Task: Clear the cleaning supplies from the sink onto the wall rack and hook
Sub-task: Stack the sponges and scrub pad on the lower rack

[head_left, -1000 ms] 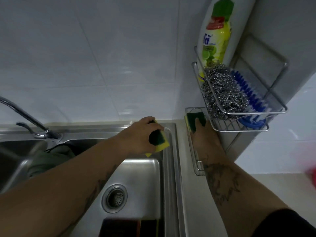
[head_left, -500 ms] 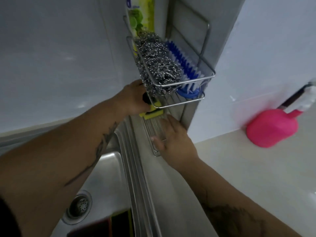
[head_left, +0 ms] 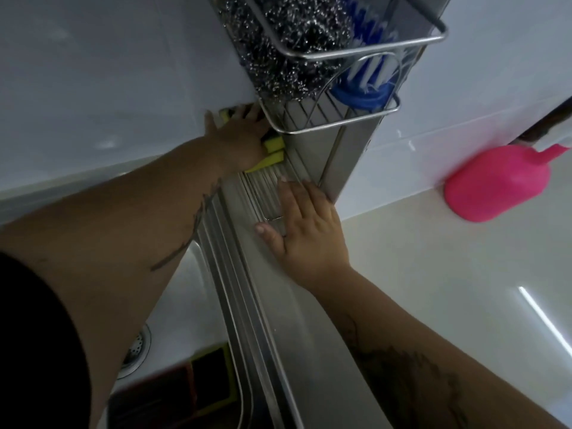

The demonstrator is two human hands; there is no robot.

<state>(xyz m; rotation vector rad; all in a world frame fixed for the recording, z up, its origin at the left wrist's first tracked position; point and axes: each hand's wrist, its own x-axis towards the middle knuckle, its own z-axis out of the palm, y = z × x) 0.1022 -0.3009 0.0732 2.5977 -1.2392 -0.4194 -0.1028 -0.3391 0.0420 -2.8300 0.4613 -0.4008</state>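
Head view — white tiled corner, steel sink (head_left: 278,351) edge.
Left hand (head_left: 240,142) clamped on yellow sponges (head_left: 272,151) under wire rack (head_left: 337,119) — right hand (head_left: 306,230) flat, fingers spread.

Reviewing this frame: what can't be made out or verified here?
- Head view: left hand covers most of the yellow sponges; its grip is unclear.
- Upper rack is cut by the top edge, as are the steel scourer and blue brush.
- Dark items in the sink are blurred.
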